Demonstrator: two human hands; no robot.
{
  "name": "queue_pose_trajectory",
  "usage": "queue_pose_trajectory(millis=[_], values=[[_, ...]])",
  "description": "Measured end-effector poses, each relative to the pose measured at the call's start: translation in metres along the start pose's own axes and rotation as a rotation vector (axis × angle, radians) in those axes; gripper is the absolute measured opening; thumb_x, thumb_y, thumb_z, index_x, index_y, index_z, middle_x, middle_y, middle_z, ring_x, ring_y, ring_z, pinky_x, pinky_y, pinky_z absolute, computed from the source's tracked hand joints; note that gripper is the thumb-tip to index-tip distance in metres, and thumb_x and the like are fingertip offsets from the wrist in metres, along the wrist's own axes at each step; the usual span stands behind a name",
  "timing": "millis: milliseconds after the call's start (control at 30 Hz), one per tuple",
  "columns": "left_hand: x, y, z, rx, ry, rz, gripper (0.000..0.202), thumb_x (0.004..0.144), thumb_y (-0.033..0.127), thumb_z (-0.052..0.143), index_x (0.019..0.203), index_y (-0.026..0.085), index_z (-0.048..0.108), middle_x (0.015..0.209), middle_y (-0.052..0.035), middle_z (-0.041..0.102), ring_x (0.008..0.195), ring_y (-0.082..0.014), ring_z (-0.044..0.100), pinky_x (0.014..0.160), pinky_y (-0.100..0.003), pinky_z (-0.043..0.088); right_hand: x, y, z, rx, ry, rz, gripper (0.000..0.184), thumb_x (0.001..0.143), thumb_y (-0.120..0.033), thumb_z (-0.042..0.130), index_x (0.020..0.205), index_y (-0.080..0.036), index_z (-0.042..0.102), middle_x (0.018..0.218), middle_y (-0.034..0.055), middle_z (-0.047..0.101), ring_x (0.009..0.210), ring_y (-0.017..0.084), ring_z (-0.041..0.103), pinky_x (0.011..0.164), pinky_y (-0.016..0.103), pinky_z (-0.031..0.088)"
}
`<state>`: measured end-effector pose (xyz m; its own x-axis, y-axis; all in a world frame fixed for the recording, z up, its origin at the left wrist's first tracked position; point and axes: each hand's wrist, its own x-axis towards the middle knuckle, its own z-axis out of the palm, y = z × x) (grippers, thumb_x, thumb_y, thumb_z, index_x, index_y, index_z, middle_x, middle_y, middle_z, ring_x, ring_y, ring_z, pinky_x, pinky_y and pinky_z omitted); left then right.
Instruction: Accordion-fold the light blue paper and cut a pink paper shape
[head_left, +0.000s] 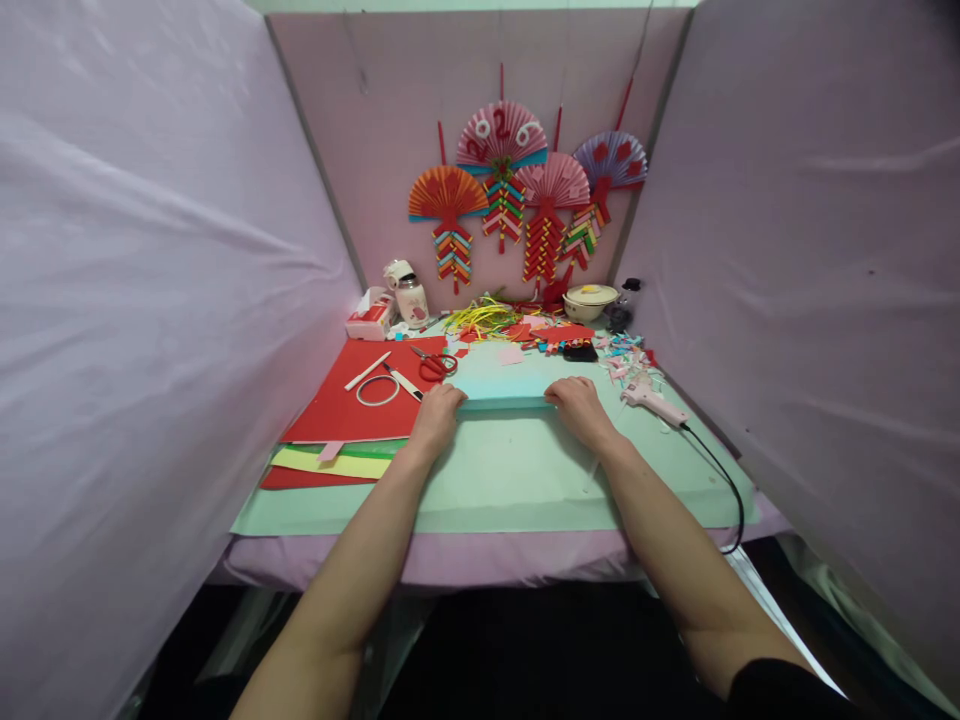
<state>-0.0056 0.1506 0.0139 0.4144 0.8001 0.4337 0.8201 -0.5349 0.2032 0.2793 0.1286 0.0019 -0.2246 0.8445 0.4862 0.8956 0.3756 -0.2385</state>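
A light blue sheet of paper (pixel 504 392) stretches between my two hands above the pale green table mat. Its near edge shows a folded strip. My left hand (pixel 440 408) pinches the left end, with thumb and fingers closed on it. At the opposite end my right hand (pixel 576 402) grips the paper in the same way. Just beyond my left hand lie red-handled scissors (pixel 436 366). A white craft knife (pixel 405 383) rests close to that hand, on a red sheet (pixel 330 400).
A tape roll (pixel 377 390) lies on the red sheet. Right of my hands is a glue gun (pixel 655 403) with a black cord. Paper scraps (pixel 555 335), a tissue box (pixel 370 315), a bottle (pixel 411 298) and a lidded bowl (pixel 589 302) line the back. Paper fans (pixel 501 140) hang behind.
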Motion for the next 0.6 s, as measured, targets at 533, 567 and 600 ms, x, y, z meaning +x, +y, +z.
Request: queue_pose_trajectory(millis=[533, 567, 600], values=[[0.0017, -0.0028, -0.0018, -0.068, 0.088, -0.08, 0.019, 0.085, 0.019, 0.053, 0.078, 0.018, 0.07, 0.082, -0.0081, 0.07, 0.084, -0.0227, 0.061, 0.077, -0.034, 0.047, -0.0013, 0.004, -0.0088, -0.012, 0.071, 0.007, 0.016, 0.088, -0.02, 0.056, 0.075, -0.019, 0.066, 0.078, 0.0048, 0.072, 0.079, 0.02, 0.06, 0.082, 0.032, 0.035], [0.0019, -0.0021, -0.0025, -0.059, 0.1, -0.077, 0.019, 0.086, 0.019, 0.053, 0.077, 0.018, 0.07, 0.081, -0.0079, 0.069, 0.083, -0.0226, 0.061, 0.077, -0.034, 0.047, -0.0014, 0.0037, -0.0092, -0.004, 0.08, 0.0, 0.016, 0.088, -0.02, 0.056, 0.075, -0.019, 0.066, 0.078, 0.0049, 0.071, 0.079, 0.02, 0.06, 0.082, 0.032, 0.035], [0.002, -0.0016, -0.0031, -0.051, 0.112, -0.07, 0.02, 0.086, 0.019, 0.052, 0.077, 0.018, 0.07, 0.08, -0.0078, 0.069, 0.082, -0.0225, 0.061, 0.077, -0.033, 0.047, -0.0015, 0.0033, -0.0095, 0.004, 0.09, -0.006, 0.017, 0.088, -0.02, 0.056, 0.075, -0.019, 0.066, 0.078, 0.005, 0.071, 0.078, 0.02, 0.059, 0.082, 0.032, 0.035]])
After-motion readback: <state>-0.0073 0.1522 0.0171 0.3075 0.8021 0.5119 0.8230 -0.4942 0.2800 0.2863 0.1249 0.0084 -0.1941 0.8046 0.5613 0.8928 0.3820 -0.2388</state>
